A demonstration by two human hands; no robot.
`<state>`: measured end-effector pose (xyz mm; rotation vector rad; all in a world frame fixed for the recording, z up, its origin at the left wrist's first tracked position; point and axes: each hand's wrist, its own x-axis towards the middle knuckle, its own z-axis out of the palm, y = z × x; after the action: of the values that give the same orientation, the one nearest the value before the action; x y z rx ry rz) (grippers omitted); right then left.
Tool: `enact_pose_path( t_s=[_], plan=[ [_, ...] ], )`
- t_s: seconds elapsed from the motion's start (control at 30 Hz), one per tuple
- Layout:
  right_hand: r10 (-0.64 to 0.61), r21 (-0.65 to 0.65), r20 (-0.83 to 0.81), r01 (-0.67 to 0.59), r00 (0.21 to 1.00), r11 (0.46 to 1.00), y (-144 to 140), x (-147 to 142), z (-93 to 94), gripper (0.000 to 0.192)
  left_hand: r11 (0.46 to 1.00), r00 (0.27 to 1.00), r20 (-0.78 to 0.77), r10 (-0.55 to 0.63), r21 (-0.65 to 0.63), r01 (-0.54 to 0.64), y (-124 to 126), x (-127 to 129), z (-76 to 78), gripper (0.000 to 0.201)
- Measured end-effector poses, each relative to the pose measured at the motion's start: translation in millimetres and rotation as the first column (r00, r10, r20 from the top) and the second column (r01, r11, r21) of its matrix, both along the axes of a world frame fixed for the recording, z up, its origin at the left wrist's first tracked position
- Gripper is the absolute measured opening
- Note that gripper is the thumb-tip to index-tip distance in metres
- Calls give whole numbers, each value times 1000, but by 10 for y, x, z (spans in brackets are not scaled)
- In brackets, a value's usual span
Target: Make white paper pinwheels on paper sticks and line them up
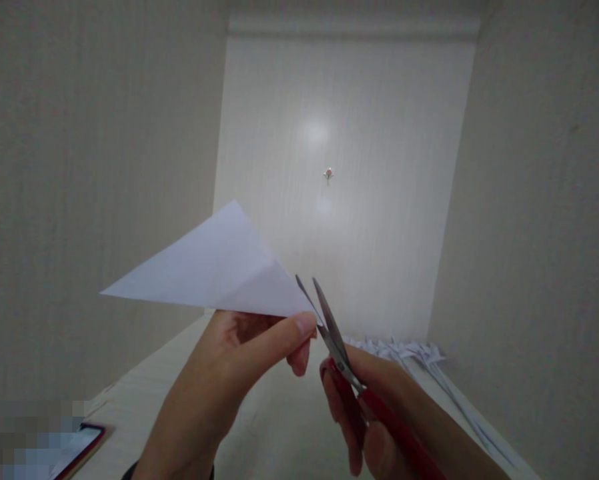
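Up front, one folded white paper triangle (214,270) is pinched in the left hand (239,363), its long axis running from nine to three o'clock, right tip meeting the parted blades of one pair of red-handled scissors (339,347), which point toward eleven, gripped by the right hand (374,413). One phone (77,450) lies on the counter (279,427) at seven.

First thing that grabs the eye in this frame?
The white folded paper triangle at centre, held up by the left hand. Right beside it, the right hand holds red-handled scissors, blades slightly open at the triangle's right tip. Thin white paper pieces lie on the desk behind; a phone sits bottom left.
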<state>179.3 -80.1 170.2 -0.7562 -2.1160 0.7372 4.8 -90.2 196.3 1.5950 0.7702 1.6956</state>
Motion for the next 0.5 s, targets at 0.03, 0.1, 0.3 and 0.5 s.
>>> enact_pose_path(
  t_s=[0.03, 0.1, 0.3, 0.5],
  plan=[
    [18, -9, 5, -18, 1000, 1000, 15, -1, 5, 59, 1000, 1000, -10, 5, -6, -5, 3, -6, -3, 24],
    [52, -32, 8, -52, 999, 998, 47, -12, 14, 61, 999, 999, -12, 32, -6, -32, 13, -12, -7, 26],
    [104, -97, -5, -104, 995, 990, 80, -84, 69, 67, 996, 997, -19, 79, -27, -79, 27, -2, 19, 31],
    [101, -106, -9, -102, 995, 989, 69, -108, 106, 69, 995, 995, -57, 83, -44, -85, 61, -10, 19, 28]
  ],
)
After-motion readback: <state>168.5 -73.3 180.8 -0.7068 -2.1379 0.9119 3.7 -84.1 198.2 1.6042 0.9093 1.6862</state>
